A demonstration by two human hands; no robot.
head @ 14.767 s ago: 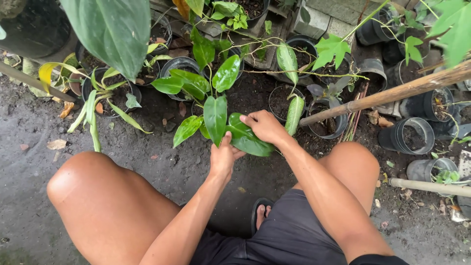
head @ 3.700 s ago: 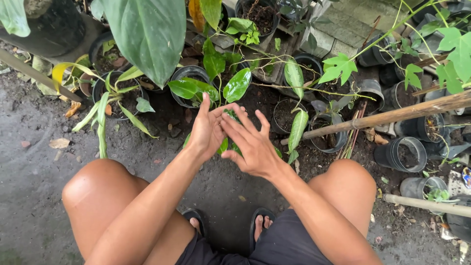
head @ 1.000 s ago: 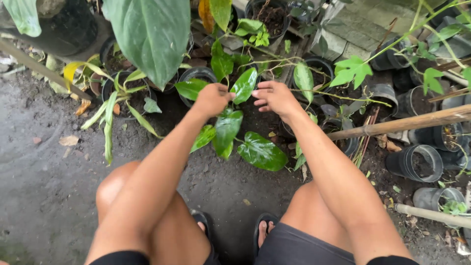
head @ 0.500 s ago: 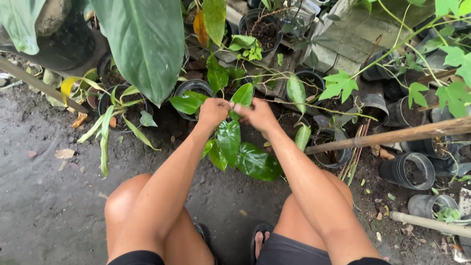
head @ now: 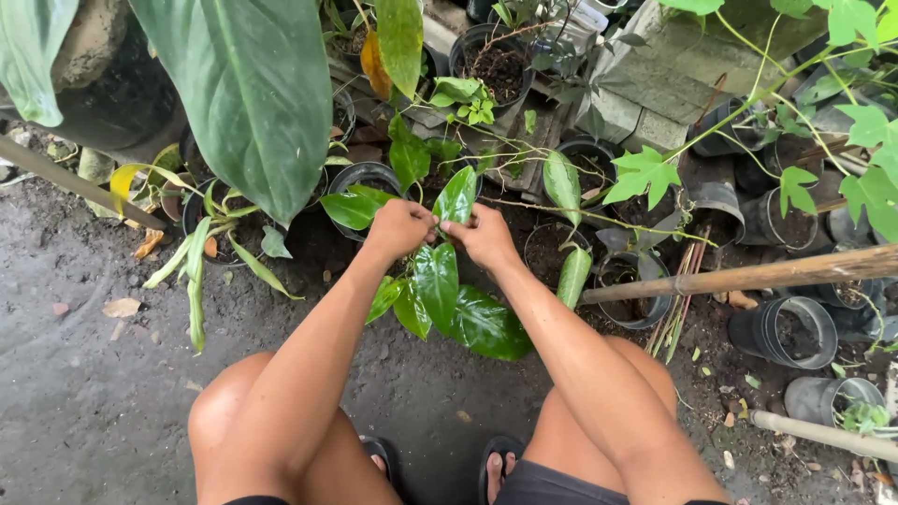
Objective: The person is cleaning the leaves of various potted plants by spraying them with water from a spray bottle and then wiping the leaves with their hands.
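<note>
The left hand (head: pixel 399 230) and the right hand (head: pixel 484 238) sit close together, both pinching the bottom of a shiny green leaf (head: pixel 456 194) that stands up between them. More big leaves (head: pixel 472 318) hang just below the hands.

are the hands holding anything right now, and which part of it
Both hands, left hand and right hand, pinch the upright glossy green leaf at its base, near the stalk. The exact fingers' contact is hidden.
</note>
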